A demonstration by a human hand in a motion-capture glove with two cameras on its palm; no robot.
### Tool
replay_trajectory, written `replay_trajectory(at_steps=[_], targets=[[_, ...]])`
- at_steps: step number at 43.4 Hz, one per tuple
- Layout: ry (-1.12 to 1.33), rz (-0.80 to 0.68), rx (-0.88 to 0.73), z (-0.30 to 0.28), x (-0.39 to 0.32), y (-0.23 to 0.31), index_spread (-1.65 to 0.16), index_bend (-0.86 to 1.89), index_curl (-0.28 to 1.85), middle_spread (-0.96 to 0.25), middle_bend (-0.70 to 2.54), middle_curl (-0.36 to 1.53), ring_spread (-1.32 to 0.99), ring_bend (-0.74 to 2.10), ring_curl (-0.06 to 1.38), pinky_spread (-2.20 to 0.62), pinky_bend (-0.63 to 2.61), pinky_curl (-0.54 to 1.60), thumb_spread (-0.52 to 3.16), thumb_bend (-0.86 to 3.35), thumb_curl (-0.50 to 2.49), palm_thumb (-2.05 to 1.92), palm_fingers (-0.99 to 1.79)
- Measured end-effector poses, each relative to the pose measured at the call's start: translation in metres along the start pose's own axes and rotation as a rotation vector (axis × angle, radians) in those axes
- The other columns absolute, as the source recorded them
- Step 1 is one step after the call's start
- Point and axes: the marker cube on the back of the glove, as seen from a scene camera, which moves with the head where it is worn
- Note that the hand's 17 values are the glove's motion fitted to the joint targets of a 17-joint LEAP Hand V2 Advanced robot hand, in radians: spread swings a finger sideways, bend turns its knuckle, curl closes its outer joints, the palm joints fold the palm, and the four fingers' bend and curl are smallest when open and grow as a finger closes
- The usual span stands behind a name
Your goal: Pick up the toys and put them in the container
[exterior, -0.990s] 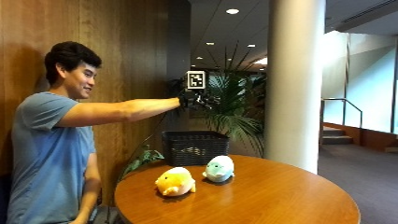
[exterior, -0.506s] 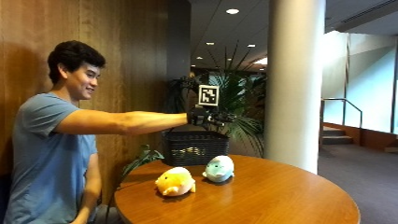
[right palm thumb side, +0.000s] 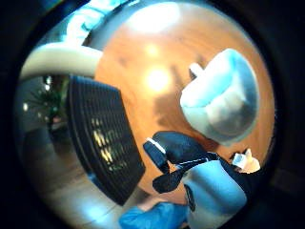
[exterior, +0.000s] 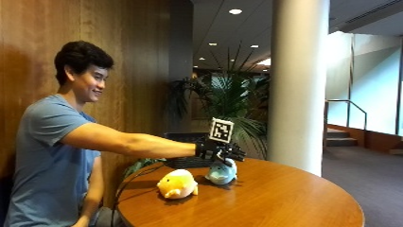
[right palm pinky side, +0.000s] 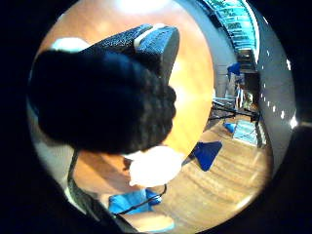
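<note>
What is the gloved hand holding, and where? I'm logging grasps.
Nothing yet: the gloved right hand hovers just above the pale blue toy, fingers relaxed.

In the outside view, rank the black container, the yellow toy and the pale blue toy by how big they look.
1. Black container, widest, though the arm and gloved hand partly hide it.
2 and 3. Yellow toy and pale blue toy look alike in size; I won't rank them.

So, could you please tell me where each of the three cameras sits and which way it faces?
Outside view: beside the round table, facing the person, whose gloved right hand is over the pale blue toy.
Thumb-side palm view: looks at the toy, black container and gloved fingers.
Little-finger-side palm view: gloved fingers fill most of it.
All three views show the table.
</note>
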Motion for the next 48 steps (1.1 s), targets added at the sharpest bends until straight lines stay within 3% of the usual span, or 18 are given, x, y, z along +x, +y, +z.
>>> replay_trajectory(at_steps=[8, 10, 12, 15, 17, 20, 21, 23, 31, 35, 40, 45, 48], targets=[[0.054, 0.114, -0.066, 0.061, 0.010, -0.016, -0.27, 0.02, 0.09, 0.06, 0.10, 0.24, 0.08, 0.23, 0.25, 0.11, 1.45, 0.36, 1.06, -0.01, 0.30, 0.02, -0.31], [0.034, 0.073, -0.052, 0.068, 0.007, -0.015, -0.27, 0.01, 0.09, 0.06, 0.10, 0.23, 0.08, 0.24, 0.25, 0.11, 1.46, 0.36, 1.07, 0.00, 0.31, 0.05, -0.31], [0.058, 0.050, -0.044, 0.073, 0.007, -0.014, -0.27, -0.03, 0.07, 0.06, 0.07, 0.22, 0.08, 0.33, 0.28, 0.08, 1.54, 0.38, 1.12, 0.07, 0.33, 0.17, -0.23], [0.212, 0.182, -0.041, 0.077, 0.019, -0.017, -0.27, -0.01, 0.06, 0.06, 0.10, 0.21, 0.08, 0.53, 0.33, 0.03, 1.56, 0.38, 1.18, 0.14, 0.35, 0.30, -0.07], [0.210, 0.193, -0.025, 0.076, 0.020, -0.017, -0.27, 0.01, 0.05, 0.06, 0.11, 0.21, 0.07, 0.63, 0.36, 0.01, 1.57, 0.39, 1.21, 0.15, 0.35, 0.33, -0.07], [0.021, 0.044, 0.048, 0.069, 0.002, -0.012, -0.28, 0.06, 0.05, 0.06, 0.18, 0.22, 0.02, 0.94, 0.43, -0.04, 1.46, 0.36, 1.25, 0.19, 0.36, 0.39, 0.14], [-0.027, 0.008, 0.084, 0.067, -0.002, -0.010, -0.29, 0.15, 0.07, 0.04, 0.24, 0.23, -0.04, 1.04, 0.45, -0.09, 1.39, 0.33, 1.29, 0.22, 0.38, 0.43, 0.38], [-0.052, -0.021, 0.148, 0.067, -0.005, -0.008, -0.30, 0.17, 0.07, 0.01, 0.25, 0.24, -0.10, 1.08, 0.43, -0.16, 1.35, 0.30, 1.33, 0.27, 0.41, 0.51, 0.54], [0.142, 0.073, 0.259, 0.071, 0.015, -0.012, -0.30, 0.26, 0.13, -0.14, 0.55, 0.36, -0.27, 1.13, 0.48, -0.34, 1.12, 0.27, 1.05, 0.30, 0.54, 0.72, 0.99], [0.097, 0.070, 0.255, 0.068, 0.017, -0.010, -0.30, 0.30, 0.16, -0.21, 0.61, 0.40, -0.32, 1.12, 0.48, -0.38, 1.05, 0.28, 0.87, 0.29, 0.59, 0.76, 1.09], [-0.144, 0.115, 0.247, 0.051, 0.010, -0.006, -0.30, 0.34, 0.19, -0.26, 0.63, 0.43, -0.35, 1.14, 0.50, -0.40, 1.02, 0.30, 0.70, 0.27, 0.65, 0.78, 1.12], [-0.017, 0.058, 0.260, 0.032, 0.030, 0.006, -0.31, 0.35, 0.22, -0.31, 0.64, 0.46, -0.37, 1.15, 0.50, -0.41, 1.01, 0.32, 0.62, 0.26, 0.70, 0.78, 1.11], [-0.063, 0.106, 0.271, 0.006, 0.035, 0.013, -0.32, 0.32, 0.22, -0.33, 0.63, 0.47, -0.39, 1.14, 0.51, -0.41, 1.03, 0.34, 0.61, 0.25, 0.72, 0.77, 1.06]])
